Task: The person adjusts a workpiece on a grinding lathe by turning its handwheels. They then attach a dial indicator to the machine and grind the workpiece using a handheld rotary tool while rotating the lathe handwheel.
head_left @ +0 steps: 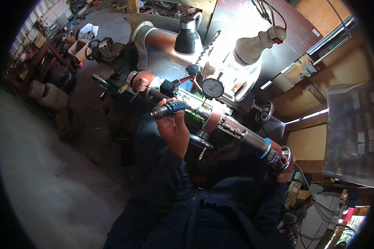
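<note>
Tool (166, 109): held in left hand (174, 132), the nearer, beside machine's (156, 62) near edge; axis crosswise, chuck (155, 114) leftward, blue end (179, 106) toward shaft (235, 131). Right hand (285, 176): at handwheel (285, 159), machine's right end; whether gripping, cannot tell.

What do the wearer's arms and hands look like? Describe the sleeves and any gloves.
Long, dark navy sleeves cover both arms to about the wrists, with no clear markings. The left hand and right hand wear no gloves; the right is partly hidden.
</note>
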The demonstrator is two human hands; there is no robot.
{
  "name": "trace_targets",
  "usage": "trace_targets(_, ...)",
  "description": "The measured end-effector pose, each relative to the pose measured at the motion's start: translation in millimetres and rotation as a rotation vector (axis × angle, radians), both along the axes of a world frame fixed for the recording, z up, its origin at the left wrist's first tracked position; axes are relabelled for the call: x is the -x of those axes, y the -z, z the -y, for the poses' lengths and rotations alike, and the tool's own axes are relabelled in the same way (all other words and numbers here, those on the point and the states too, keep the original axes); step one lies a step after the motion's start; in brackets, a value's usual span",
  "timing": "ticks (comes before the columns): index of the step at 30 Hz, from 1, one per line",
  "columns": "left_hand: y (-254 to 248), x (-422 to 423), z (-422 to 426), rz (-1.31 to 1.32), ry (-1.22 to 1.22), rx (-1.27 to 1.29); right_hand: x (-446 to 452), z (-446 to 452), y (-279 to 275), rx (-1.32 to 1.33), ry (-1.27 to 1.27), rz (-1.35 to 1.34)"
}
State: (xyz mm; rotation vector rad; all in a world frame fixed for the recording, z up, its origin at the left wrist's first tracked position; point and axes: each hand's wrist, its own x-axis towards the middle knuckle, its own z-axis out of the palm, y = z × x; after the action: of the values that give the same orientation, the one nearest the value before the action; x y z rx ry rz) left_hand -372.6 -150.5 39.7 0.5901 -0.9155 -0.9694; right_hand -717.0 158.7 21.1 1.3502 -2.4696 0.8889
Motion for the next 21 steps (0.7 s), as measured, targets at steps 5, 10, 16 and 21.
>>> trace_targets(5,5,1,5,0.095,-0.033,0.050,-44,23,-3,0.583,-0.030,0.778)
trace_targets(10,5,0,0,0.147,0.041,0.039,-45,24,-5,0.292,0.163,0.381)
trace_targets(16,5,3,-1,0.209,0.053,0.063,-47,26,0,0.334,0.194,0.319)
trace_targets(21,0,7,-6,0.179,0.012,0.069,-52,35,-10,0.351,0.165,0.295)
